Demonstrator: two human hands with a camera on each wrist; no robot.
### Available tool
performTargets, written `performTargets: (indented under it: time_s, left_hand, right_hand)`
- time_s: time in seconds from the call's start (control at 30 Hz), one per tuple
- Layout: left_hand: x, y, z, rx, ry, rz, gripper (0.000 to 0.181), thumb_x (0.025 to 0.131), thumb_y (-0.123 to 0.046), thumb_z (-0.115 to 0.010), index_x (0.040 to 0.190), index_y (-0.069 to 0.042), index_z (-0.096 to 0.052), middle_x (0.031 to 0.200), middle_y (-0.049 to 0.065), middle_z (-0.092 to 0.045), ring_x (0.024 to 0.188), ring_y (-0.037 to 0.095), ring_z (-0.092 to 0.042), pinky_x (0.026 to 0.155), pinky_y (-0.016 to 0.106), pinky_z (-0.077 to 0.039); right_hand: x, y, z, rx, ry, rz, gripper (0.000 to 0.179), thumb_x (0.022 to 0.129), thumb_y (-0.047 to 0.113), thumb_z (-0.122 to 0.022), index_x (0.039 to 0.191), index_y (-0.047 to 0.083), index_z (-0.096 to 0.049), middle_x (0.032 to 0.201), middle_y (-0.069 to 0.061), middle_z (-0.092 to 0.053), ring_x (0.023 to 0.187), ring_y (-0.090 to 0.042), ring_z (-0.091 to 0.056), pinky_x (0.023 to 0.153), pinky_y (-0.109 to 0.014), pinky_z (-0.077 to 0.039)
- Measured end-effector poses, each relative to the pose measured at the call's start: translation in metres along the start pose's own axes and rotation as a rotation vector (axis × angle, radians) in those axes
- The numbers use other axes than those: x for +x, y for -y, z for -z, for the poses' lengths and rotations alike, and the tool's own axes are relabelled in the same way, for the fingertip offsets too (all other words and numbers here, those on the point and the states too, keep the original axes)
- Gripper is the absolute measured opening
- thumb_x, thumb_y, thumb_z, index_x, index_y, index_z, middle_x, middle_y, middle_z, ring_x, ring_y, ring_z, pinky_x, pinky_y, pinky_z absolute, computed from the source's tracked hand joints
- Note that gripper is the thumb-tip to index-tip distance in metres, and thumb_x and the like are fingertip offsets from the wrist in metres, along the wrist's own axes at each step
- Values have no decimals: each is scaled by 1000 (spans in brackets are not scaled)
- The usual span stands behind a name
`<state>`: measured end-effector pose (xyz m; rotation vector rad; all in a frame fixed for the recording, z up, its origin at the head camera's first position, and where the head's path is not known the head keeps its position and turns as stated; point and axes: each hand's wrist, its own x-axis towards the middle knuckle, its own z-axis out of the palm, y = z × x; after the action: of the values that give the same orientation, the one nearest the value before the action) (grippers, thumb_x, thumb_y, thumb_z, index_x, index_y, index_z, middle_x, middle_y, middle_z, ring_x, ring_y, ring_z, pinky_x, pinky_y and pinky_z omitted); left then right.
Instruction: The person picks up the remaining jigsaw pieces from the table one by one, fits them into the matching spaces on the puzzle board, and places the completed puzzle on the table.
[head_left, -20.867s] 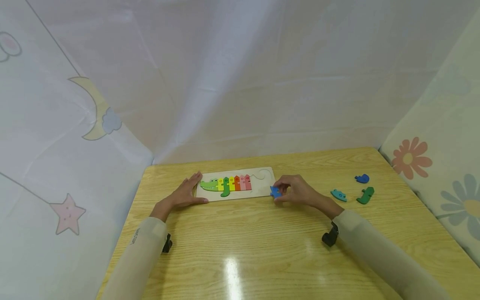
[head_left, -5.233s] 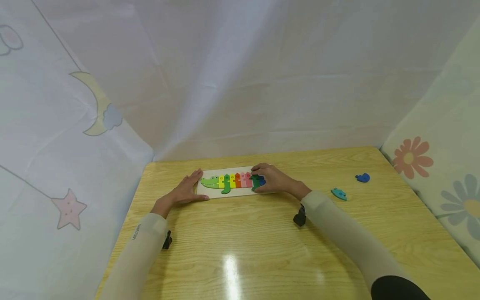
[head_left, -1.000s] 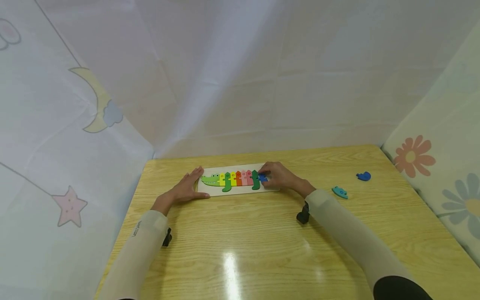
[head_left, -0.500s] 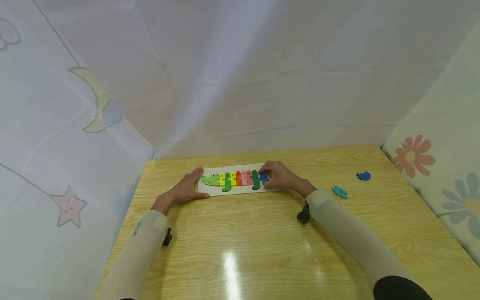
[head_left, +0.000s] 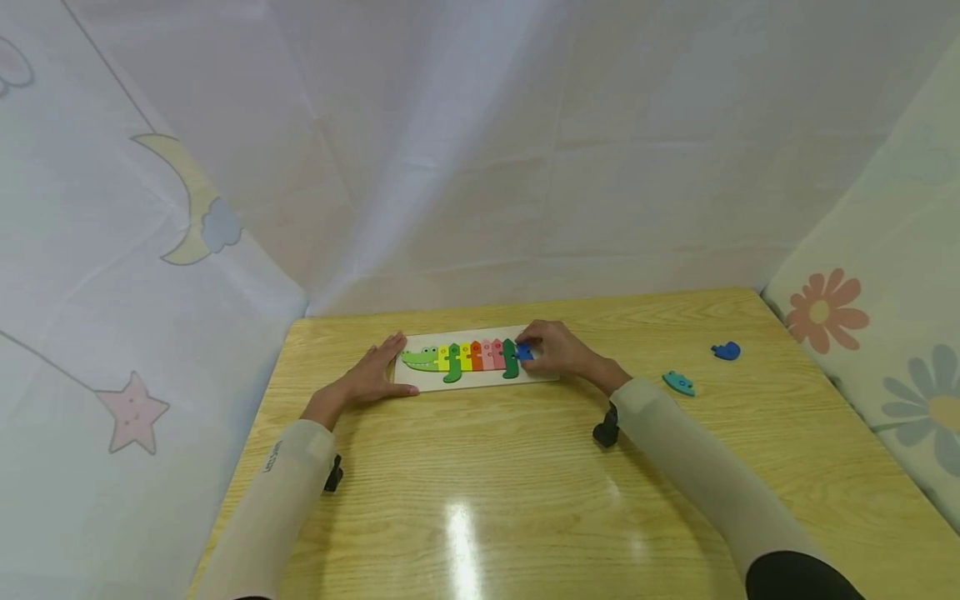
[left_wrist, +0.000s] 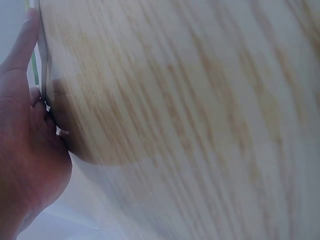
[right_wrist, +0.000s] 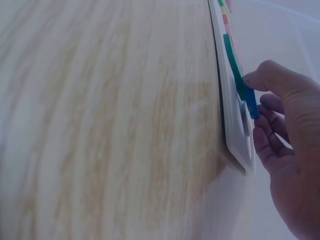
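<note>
A pale wooden puzzle board (head_left: 480, 380) lies near the table's back edge. Its crocodile runs from a light green head piece (head_left: 420, 361) through yellow, green, orange and pink pieces to a dark green leg piece (head_left: 511, 363). My left hand (head_left: 366, 379) rests around the board's left end, thumb straight along the front edge, fingers at the back corner. My right hand (head_left: 561, 352) pinches a blue puzzle piece (head_left: 524, 352) against the dark green one. In the right wrist view this blue piece (right_wrist: 252, 104) sits tilted above the board surface, its far side hidden by the fingers.
To the right on the wooden table (head_left: 480, 467) lie a light blue puzzle piece (head_left: 678, 383) and a dark blue curled piece (head_left: 726, 351). Light fabric with printed pictures hangs behind and on both sides of the table.
Since the oldest frame, the dark green leg piece went from the table to the board. Over 5 seconds my right hand shifted from it to the blue piece; the last second shows little movement.
</note>
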<state>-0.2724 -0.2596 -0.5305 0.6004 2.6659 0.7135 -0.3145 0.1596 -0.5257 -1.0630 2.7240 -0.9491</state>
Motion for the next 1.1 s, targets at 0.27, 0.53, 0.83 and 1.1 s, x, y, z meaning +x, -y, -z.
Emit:
performTargets:
  time_s: [0.27,0.53,0.83,1.1]
  left_hand:
    - [1,1,0,2,8,8,118,91,-55,-79,170,-1,-9,178,16,-2,165,32,-1,132,56,0]
    - [1,1,1,-3,-6,-8,117,92,-52,-80,169,1,-10,178,18,-3,165,34,-2,132,59,0]
    - [2,2,-1,-8,-3,-9,117,92,-52,-80,169,0,-10,178,17,-3,165,33,-1,132,58,0]
    - [1,1,-1,-17,-17,-19,117,91,-53,-80,168,3,-12,177,20,-4,164,36,-3,131,61,-1]
  right_hand:
    - [1,2,0,12,-16,17,43,84,13,-89,122,-1,-77,116,-13,-74,104,-27,-70,92,-46,-61]
    - [2,-1,-3,36,-4,19,44,84,13,-90,122,-2,-76,116,-14,-74,105,-28,-70,93,-47,-60]
    - [1,1,-5,31,16,-2,44,84,11,-90,124,-2,-76,119,-14,-74,107,-28,-70,97,-47,-59]
    - [-1,-2,-4,46,-2,-7,44,86,17,-91,124,0,-76,120,-12,-73,108,-27,-69,97,-48,-59]
